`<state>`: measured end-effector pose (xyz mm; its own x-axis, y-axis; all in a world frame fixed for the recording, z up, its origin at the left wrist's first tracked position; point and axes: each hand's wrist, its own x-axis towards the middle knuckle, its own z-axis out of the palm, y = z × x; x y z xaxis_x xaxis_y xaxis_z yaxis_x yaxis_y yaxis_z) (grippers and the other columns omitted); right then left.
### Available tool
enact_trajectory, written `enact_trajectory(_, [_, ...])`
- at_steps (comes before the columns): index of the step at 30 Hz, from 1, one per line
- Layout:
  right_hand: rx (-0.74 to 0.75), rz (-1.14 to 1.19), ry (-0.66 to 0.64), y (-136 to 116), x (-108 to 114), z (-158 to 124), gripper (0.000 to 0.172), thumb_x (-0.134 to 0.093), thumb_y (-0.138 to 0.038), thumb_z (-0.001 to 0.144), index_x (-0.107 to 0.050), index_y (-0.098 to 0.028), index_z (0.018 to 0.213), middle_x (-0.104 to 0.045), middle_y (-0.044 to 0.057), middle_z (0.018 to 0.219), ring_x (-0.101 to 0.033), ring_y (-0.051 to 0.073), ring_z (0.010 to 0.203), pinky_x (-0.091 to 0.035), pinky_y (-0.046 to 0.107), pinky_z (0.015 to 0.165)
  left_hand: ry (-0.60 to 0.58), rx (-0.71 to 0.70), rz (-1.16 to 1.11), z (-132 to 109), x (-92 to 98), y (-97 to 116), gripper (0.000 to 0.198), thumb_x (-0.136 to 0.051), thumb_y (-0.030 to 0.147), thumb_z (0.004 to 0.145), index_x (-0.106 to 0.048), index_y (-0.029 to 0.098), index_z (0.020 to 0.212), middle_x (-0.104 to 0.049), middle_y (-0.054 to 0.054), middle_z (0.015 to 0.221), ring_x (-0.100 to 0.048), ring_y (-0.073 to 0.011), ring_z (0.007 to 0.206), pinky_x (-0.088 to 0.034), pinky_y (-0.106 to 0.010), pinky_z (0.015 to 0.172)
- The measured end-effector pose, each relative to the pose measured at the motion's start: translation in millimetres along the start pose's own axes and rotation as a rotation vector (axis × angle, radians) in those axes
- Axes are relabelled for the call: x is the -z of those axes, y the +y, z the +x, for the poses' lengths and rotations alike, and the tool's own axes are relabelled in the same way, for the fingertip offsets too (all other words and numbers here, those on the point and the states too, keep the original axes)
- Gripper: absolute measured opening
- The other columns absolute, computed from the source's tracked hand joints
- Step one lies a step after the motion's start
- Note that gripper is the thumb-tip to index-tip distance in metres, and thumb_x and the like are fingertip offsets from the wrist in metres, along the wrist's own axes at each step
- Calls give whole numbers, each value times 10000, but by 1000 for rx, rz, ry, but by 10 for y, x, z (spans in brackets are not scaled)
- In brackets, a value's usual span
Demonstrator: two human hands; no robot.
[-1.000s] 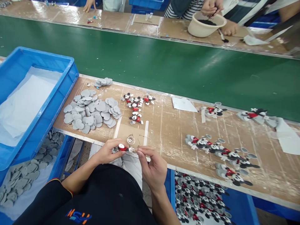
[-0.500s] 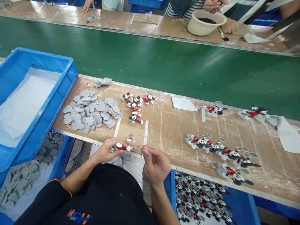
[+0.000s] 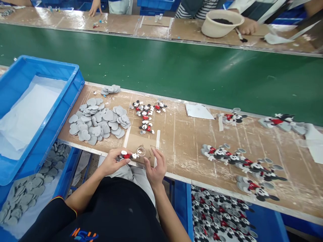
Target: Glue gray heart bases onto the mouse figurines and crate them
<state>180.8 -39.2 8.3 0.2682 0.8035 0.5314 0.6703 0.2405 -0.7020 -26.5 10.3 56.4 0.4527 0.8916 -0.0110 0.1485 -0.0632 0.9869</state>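
My left hand (image 3: 112, 162) pinches a small Mickey Mouse figure (image 3: 127, 155) with red shorts and white hands, just above the board's near edge. My right hand (image 3: 155, 166) rests at that edge with its fingers apart, and I see nothing in it. Between the hands lies a small clear ring (image 3: 140, 151) on a cardboard sheet (image 3: 138, 144). A thin wire (image 3: 156, 146) lies just beyond my right fingers. Farther back on the board are several Mickey figures (image 3: 145, 116) and a heap of grey foam hearts (image 3: 96, 121).
A blue crate lined with white sheeting (image 3: 47, 65) stands at the board's left end. Below are blue bins of grey hearts (image 3: 25, 191) and Mickey pieces (image 3: 219, 215). Grey-backed Mickey pieces (image 3: 242, 156) lie to the right. A green conveyor belt (image 3: 161, 70) separates me from co-workers' hands (image 3: 94, 8).
My right hand has left the figure, opened and moved down to the board's edge. My left hand has moved slightly left with the figure. The whole view has shifted slightly.
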Motion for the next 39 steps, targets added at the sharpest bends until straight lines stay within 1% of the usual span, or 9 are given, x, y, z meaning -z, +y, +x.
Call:
enact_trajectory(5, [296,74,-67,-297,102,15,398,-578,-209,888,-565,-265,1283,-670,109,1091,-663,264,978,-576,458,783,194,177,-91,19,-133,85,340,-693,416,869,-704,137,1062,-748,-85,1003,-688,-194,904,-535,-289,844])
enact_trajectory(11, [385,68,-174,-411,24,79,535,-592,-171,877,-482,-245,1395,-601,145,1284,-602,289,1165,-573,479,878,205,201,-324,114,-362,284,396,-669,462,882,-671,136,1106,-738,-95,1035,-693,-195,928,-556,-283,832])
enact_trajectory(18, [312,-87,-35,-234,129,89,681,-667,-58,839,-455,-260,1453,-559,140,1272,-560,277,1192,-556,443,923,-107,166,-384,217,-482,539,484,-555,428,964,-577,169,1372,-630,-138,1359,-578,-280,1284,-444,-402,1115])
enact_trajectory(23, [262,-86,-64,-154,258,144,688,-662,-80,844,-441,-278,1465,-546,157,1306,-570,297,1186,-554,464,888,-272,105,-251,316,-423,701,477,-548,370,971,-546,186,1410,-558,-129,1449,-541,-292,1325,-425,-434,1138])
enact_trajectory(27, [130,72,10,-150,310,210,543,-646,-74,853,-552,-291,1343,-628,104,1179,-638,250,1070,-571,429,849,-416,59,-71,416,-365,748,425,-526,341,981,-577,174,1368,-655,-121,1328,-626,-250,1214,-500,-381,1058])
enact_trajectory(29, [20,135,46,-150,311,225,461,-661,-90,852,-599,-270,1272,-655,86,1115,-656,235,1024,-571,419,849,-320,-2,98,526,-308,646,375,-492,345,993,-622,172,1299,-703,-112,1234,-657,-229,1147,-511,-375,1035])
enact_trajectory(32, [-118,182,68,-134,288,206,364,-683,-134,852,-641,-244,1197,-674,79,1080,-659,230,1009,-559,416,858,139,-133,602,786,-133,350,339,-496,319,976,-644,168,1241,-640,-135,1312,-545,-278,1276,-387,-477,1140])
enact_trajectory(34, [-181,230,56,-112,271,170,334,-679,-163,862,-645,-239,1185,-678,79,1086,-654,234,1030,-548,430,883,314,-80,880,982,32,139,401,-519,280,956,-581,145,1329,-517,-173,1455,-402,-345,1392,-321,-540,1157])
enact_trajectory(39, [-290,313,9,-37,255,88,287,-655,-238,889,-647,-232,1176,-673,94,1120,-648,252,1061,-538,473,913,250,-2,1150,1300,340,-102,406,-587,237,917,-578,159,1316,-590,-153,1387,-353,-411,1403,-269,-598,1123])
